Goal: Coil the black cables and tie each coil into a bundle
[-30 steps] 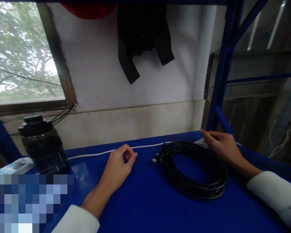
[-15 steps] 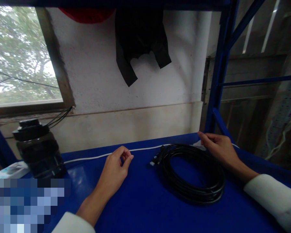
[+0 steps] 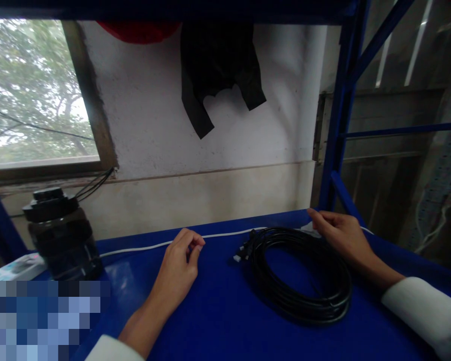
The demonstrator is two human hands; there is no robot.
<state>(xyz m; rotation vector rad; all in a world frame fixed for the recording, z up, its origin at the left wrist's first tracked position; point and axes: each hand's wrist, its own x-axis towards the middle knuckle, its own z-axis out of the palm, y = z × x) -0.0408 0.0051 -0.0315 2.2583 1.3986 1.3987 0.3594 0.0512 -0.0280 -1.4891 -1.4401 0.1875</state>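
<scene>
A coil of black cable (image 3: 300, 313) lies on the blue tabletop (image 3: 210, 321), its several plug ends (image 3: 244, 250) bunched at the coil's left. To the left of those plugs rests my left hand (image 3: 178, 260), apart from the coil. Its fingers curl round to the thumb tip, and nothing shows between them. My right hand (image 3: 342, 233) is at the coil's far right side, thumb stretched out and the other fingers loosely bent, partly hidden. Beside its thumb lies a pale, thin, see-through scrap (image 3: 310, 229); I cannot tell whether the hand touches it.
A white cord (image 3: 135, 249) runs along the table's back. At the left stand a dark water bottle (image 3: 65, 235) and a white power strip (image 3: 20, 268). Blue frame posts (image 3: 338, 125) rise at the right. A black bag-like piece (image 3: 221, 65) hangs on the wall.
The whole view has shifted slightly, so everything sits a little lower in the picture. The left fingers have drawn slightly closer to the thumb. The coil and right hand keep their places.
</scene>
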